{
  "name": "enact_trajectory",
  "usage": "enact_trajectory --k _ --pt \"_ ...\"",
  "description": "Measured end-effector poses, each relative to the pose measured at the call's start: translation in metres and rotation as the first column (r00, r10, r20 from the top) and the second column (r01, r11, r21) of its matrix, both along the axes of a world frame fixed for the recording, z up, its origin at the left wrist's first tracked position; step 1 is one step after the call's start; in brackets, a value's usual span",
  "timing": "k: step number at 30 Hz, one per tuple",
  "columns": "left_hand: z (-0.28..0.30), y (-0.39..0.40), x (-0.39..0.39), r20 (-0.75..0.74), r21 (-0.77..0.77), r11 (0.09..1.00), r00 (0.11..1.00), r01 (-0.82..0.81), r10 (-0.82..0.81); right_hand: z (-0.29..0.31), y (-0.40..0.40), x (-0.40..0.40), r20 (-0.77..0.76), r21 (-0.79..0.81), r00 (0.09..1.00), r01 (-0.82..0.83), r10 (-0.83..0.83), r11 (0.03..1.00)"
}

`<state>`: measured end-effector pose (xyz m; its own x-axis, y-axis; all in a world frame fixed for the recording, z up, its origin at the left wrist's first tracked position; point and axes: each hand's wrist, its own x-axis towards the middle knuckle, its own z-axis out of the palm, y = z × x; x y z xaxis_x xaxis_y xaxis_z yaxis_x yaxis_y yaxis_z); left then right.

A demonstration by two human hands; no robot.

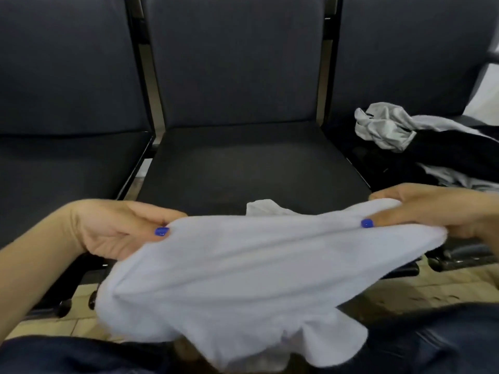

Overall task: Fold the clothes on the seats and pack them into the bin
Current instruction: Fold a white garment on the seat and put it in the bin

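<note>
A white garment [243, 271] hangs stretched between my two hands, in front of the middle seat [251, 163]. My left hand [116, 228] pinches its upper left edge with the thumb on top. At the upper right edge, my right hand [432, 211] grips the cloth, thumb on the near side. The lower part of the garment droops toward my lap. No bin is in view.
On the right seat lies a pile of clothes [421, 147], grey, white and black. The left seat [62, 168] is a dark cushion with nothing on it. Chair legs and a tiled floor [442, 282] show below, with my dark trousers at the bottom edge.
</note>
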<state>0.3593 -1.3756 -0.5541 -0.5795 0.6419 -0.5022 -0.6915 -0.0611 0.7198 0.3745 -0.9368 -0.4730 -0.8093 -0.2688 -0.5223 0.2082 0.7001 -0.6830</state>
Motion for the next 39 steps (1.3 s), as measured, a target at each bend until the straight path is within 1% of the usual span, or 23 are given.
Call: enact_trajectory --k 2,4,5,7,9,12,14,15,17,19,20,21,22,23,24,25,27,31,32,33,35,37,39 --pt "0.009 -0.001 0.006 -0.042 -0.062 0.998 0.999 0.026 -0.029 -0.001 0.008 -0.001 0.022 -0.007 0.999 0.031 -0.031 0.999" --pt "0.02 0.003 0.011 -0.256 -0.298 0.954 0.965 -0.021 -0.059 -0.006 0.008 -0.004 0.049 0.018 0.998 0.035 -0.036 0.999" --pt "0.027 0.006 0.012 -0.313 -0.357 0.933 0.947 -0.041 -0.079 -0.009 0.005 -0.005 0.069 0.05 0.997 0.028 -0.031 0.998" --pt "0.035 0.008 0.012 -0.246 -0.276 0.959 0.96 0.064 -0.135 -0.016 -0.003 -0.008 0.094 0.047 0.994 0.057 -0.061 0.997" --pt "0.037 0.014 0.015 -0.225 -0.231 0.968 0.963 0.093 -0.147 -0.019 -0.009 -0.014 0.092 -0.042 0.991 0.106 -0.102 0.993" --pt "0.045 0.02 0.015 -0.416 -0.174 0.981 0.909 -0.091 0.01 -0.007 -0.015 -0.023 0.021 -0.261 0.99 0.137 -0.137 0.956" --pt "0.051 -0.001 0.001 -0.489 -0.046 0.973 0.855 -0.227 0.176 0.007 -0.017 -0.025 -0.03 -0.45 0.989 0.115 -0.143 0.886" --pt "0.055 -0.013 -0.004 -0.49 -0.011 0.949 0.829 -0.315 0.269 0.013 -0.017 -0.025 -0.052 -0.522 0.986 0.109 -0.159 0.846" --pt "0.054 -0.045 -0.021 -0.567 -0.083 0.833 0.713 -0.548 0.413 0.017 -0.014 -0.031 -0.074 -0.552 0.984 0.095 -0.162 0.829" --pt "0.052 -0.046 -0.025 -0.583 -0.158 0.785 0.698 -0.599 0.416 0.005 -0.013 -0.044 -0.043 -0.354 0.997 0.046 -0.065 0.934" --pt "0.047 -0.036 -0.023 -0.608 -0.243 0.783 0.719 -0.573 0.337 -0.005 -0.016 -0.051 0.018 -0.128 0.999 -0.027 0.03 0.991" --pt "0.041 -0.022 -0.019 -0.627 -0.366 0.771 0.75 -0.521 0.209 -0.015 -0.022 -0.056 0.135 0.134 0.983 -0.14 0.122 0.981" --pt "0.032 -0.007 -0.015 -0.609 -0.507 0.751 0.793 -0.424 0.036 -0.023 -0.031 -0.059 0.266 0.363 0.945 -0.281 0.19 0.889" --pt "0.025 0.004 -0.01 -0.538 -0.632 0.718 0.833 -0.293 -0.133 -0.03 -0.039 -0.062 0.368 0.496 0.904 -0.388 0.217 0.777" --pt "0.019 0.007 -0.008 -0.447 -0.741 0.647 0.85 -0.179 -0.277 -0.036 -0.047 -0.067 0.405 0.548 0.887 -0.43 0.221 0.717" --pt "0.012 0.009 -0.009 -0.383 -0.813 0.568 0.849 -0.124 -0.363 -0.039 -0.056 -0.072 0.391 0.537 0.893 -0.419 0.224 0.733" --pt "0.007 0.014 -0.019 -0.348 -0.882 0.453 0.824 -0.126 -0.447 -0.04 -0.073 -0.078 0.318 0.436 0.93 -0.315 0.183 0.843" --pt "-0.004 0.043 -0.027 -0.347 -0.927 0.33 0.747 -0.179 -0.567 -0.059 -0.104 -0.082 0.146 0.415 0.985 -0.14 0.086 0.899" --pt "-0.009 0.052 -0.029 -0.367 -0.922 0.326 0.738 -0.208 -0.567 -0.067 -0.111 -0.085 0.109 0.354 0.993 -0.085 0.05 0.931" --pt "-0.013 0.061 -0.032 -0.397 -0.909 0.343 0.743 -0.237 -0.539 -0.074 -0.115 -0.09 0.098 0.243 0.995 -0.01 -0.014 0.97" --pt "-0.013 0.08 -0.037 -0.466 -0.856 0.429 0.788 -0.287 -0.403 -0.079 -0.123 -0.099 0.199 -0.061 0.971 0.147 -0.132 0.987" --pt "-0.012 0.096 -0.042 -0.486 -0.759 0.556 0.863 -0.338 -0.14 -0.081 -0.129 -0.106 0.279 -0.286 0.946 0.247 -0.167 0.926" --pt "-0.013 0.11 -0.045 -0.383 -0.536 0.74 0.898 -0.407 0.216 -0.081 -0.137 -0.111 0.28 -0.445 0.945 0.286 -0.172 0.848"
